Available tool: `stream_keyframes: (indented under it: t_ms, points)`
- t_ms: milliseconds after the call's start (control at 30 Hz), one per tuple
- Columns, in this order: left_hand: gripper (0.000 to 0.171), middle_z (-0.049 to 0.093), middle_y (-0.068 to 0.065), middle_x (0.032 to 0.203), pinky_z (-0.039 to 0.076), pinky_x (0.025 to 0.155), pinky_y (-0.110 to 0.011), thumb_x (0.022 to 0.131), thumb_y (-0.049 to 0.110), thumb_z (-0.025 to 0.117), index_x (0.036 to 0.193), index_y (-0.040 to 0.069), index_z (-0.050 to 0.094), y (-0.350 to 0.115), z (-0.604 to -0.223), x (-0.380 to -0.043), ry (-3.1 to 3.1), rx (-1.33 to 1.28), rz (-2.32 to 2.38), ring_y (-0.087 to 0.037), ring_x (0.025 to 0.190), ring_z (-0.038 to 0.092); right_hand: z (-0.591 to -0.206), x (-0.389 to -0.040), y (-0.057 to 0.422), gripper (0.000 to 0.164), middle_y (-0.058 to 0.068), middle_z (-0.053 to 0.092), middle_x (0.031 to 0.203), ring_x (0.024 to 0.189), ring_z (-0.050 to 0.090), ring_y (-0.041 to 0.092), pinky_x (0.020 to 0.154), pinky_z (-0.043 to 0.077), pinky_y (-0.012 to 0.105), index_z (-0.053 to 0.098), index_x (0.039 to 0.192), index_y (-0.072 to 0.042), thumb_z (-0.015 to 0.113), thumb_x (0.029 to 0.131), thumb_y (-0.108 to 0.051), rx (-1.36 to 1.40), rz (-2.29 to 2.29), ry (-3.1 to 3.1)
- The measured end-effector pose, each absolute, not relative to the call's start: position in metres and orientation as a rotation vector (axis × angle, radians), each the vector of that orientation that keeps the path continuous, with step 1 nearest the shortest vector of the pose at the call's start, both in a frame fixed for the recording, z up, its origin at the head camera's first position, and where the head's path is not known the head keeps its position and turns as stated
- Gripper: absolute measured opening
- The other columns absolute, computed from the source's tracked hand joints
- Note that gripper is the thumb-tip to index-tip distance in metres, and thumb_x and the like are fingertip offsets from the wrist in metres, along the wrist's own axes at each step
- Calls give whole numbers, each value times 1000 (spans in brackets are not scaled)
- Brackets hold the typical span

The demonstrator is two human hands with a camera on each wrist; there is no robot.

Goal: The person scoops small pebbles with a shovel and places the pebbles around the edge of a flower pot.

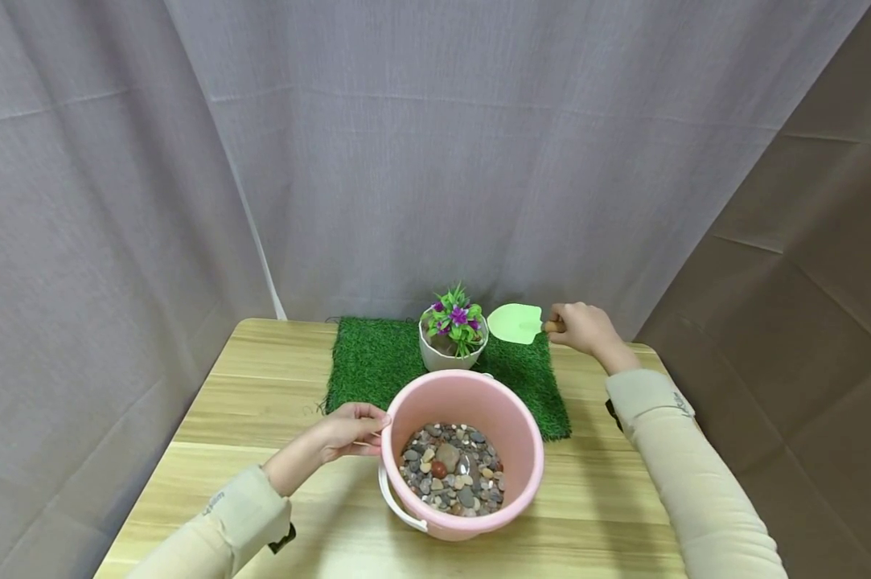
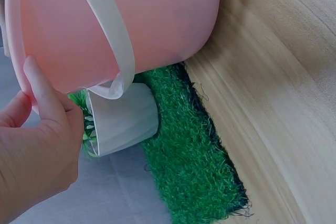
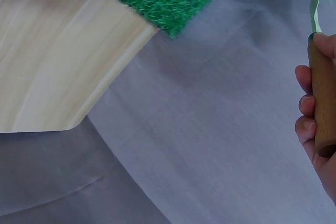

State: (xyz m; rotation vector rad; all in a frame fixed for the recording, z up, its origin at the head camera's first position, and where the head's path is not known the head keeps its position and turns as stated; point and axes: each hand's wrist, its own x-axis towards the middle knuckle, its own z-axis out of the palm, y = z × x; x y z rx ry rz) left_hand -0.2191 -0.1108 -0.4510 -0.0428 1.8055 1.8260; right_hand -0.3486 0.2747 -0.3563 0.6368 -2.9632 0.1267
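A pink bucket [image 1: 518,418] with a white handle stands at the front middle, pebbles [image 1: 453,474] of mixed colours covering its bottom. My left hand [image 1: 351,430] pinches the bucket's left rim between thumb and fingers; the left wrist view shows this grip from the side. In my right hand [image 1: 580,326] is a small trowel [image 1: 516,323] with a light green blade. Fingers wrap its wooden handle [image 3: 324,93], and the blade points left, just right of the flower pot. That white pot [image 1: 445,359], behind the bucket, holds a green plant with purple flowers [image 1: 459,316].
Under the pot lies a green artificial grass mat [image 1: 370,358], its front partly hidden by the bucket. The wooden table [image 1: 276,378] ends at the back against a grey curtain [image 1: 421,161]. A brown cloth [image 1: 797,322] hangs on the right.
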Motion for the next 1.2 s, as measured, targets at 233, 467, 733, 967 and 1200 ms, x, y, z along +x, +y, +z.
stream_keyframes:
  t_ms: [233, 467, 733, 967, 1200]
  points:
    - [23, 60, -1, 75, 63, 68, -22, 95, 8, 54, 111, -8, 54, -111, -448, -219, 1822, -51, 1818, -6, 64, 61, -343, -338, 271, 25, -3, 36, 60, 57, 38, 14, 52, 30, 25, 45, 71, -12, 67, 83, -14, 731, 175, -2887]
    - [23, 60, -1, 74, 63, 67, -22, 95, 8, 54, 111, -9, 53, -111, -445, -218, 1827, -55, 1813, -6, 63, 61, -333, -327, 262, 15, -3, 44, 62, 59, 42, 14, 53, 36, 26, 55, 79, -11, 69, 82, -14, 789, 162, -2871]
    - [27, 59, -2, 76, 63, 66, -21, 94, 7, 54, 115, -10, 51, -111, -446, -218, 1819, -52, 1814, -7, 63, 60, -325, -305, 243, 11, -4, 58, 69, 60, 48, 11, 54, 49, 31, 61, 83, -13, 71, 81, -16, 903, 165, -2833]
    - [30, 58, -3, 77, 63, 66, -21, 94, 7, 53, 118, -11, 50, -111, -445, -218, 1819, -66, 1804, -7, 63, 60, -330, -286, 222, 14, -11, 45, 59, 54, 34, 3, 50, 35, 19, 60, 79, -17, 73, 81, -17, 1178, 174, -2813]
    - [30, 58, -3, 78, 63, 69, -23, 94, 5, 53, 119, -12, 49, -112, -445, -218, 1804, -63, 1819, -8, 64, 60, -341, -274, 208, 24, -14, 41, 57, 52, 32, -3, 45, 32, 12, 52, 71, -19, 74, 79, -18, 1371, 146, -2821]
